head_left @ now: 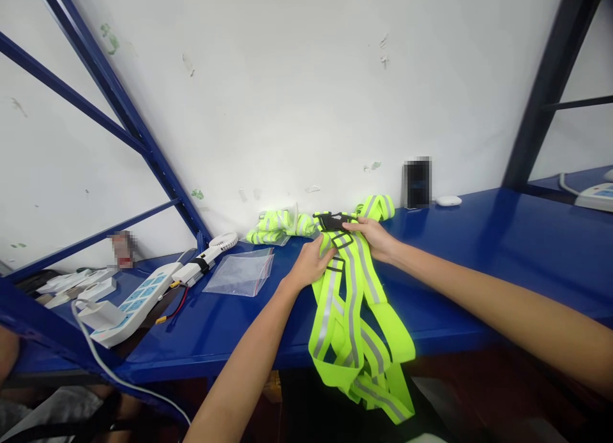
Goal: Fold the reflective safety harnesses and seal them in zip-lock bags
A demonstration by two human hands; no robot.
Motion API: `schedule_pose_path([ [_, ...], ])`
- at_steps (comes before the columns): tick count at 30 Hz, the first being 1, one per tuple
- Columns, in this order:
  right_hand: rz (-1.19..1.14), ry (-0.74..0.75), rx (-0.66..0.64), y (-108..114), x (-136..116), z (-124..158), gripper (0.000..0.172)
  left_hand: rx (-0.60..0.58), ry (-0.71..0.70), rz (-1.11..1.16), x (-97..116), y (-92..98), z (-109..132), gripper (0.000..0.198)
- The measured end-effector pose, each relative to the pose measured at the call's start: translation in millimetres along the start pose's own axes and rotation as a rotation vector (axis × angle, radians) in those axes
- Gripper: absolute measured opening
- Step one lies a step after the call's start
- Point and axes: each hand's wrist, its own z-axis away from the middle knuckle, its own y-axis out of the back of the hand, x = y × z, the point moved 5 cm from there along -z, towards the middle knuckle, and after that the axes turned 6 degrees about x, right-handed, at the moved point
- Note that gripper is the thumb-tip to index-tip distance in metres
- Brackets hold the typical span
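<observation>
A neon-yellow reflective strap vest [352, 290] with grey stripes hangs from both hands, its loops drooping over the front edge of the blue table. My left hand [311, 262] is closed on the straps at the upper left, by the black slide adjusters [338, 264]. At the top, my right hand [373, 237] pinches the vest beside its black buckle [334, 222]. Whether the buckle is fully clipped I cannot tell. Behind the hands lie more bundled reflective straps [272, 226], and another rolled bundle [378, 207] sits against the wall.
Left of the vest are a clear zip bag [239, 274], a small white fan [223, 240] and a white power strip [138, 302] with a cable. A dark blurred box [417, 183] and a white case [449, 201] stand at the back right. Blue shelf posts [129, 117] flank the table.
</observation>
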Motion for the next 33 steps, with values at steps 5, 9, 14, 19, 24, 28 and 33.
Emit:
schedule_pose_path([
  [5, 0.055, 0.168, 0.034, 3.0, 0.5, -2.1, 0.042, -0.01, 0.038, 0.036, -7.4, -2.8, 2.7, 0.051],
  [9, 0.238, 0.367, 0.058, 3.8, -5.1, 1.2, 0.044, -0.003, 0.07, 0.121, -17.0, -4.5, 3.1, 0.056],
  [14, 0.544, 0.631, 0.051, 1.5, -11.1, 7.5, 0.041, -0.013, 0.108, 0.158, -21.7, -8.6, 4.1, 0.056],
  [19, 0.544, 0.662, 0.077, 2.1, -10.4, 7.7, 0.038, -0.035, 0.073, 0.106, -9.9, -12.3, 7.3, 0.063],
  [24, 0.546, 0.652, 0.083, 2.8, -9.2, 5.2, 0.038, -0.061, 0.057, 0.173, -11.5, -13.4, 8.7, 0.06],
  [28, 0.61, 0.687, 0.056, 1.3, -8.3, 3.7, 0.037, -0.071, 0.095, 0.309, -17.3, -11.9, 7.6, 0.056],
  [33, 0.699, 0.706, 0.059, -0.2, -12.1, 1.4, 0.035, -0.044, 0.193, 0.585, -20.0, -10.8, 5.2, 0.05],
])
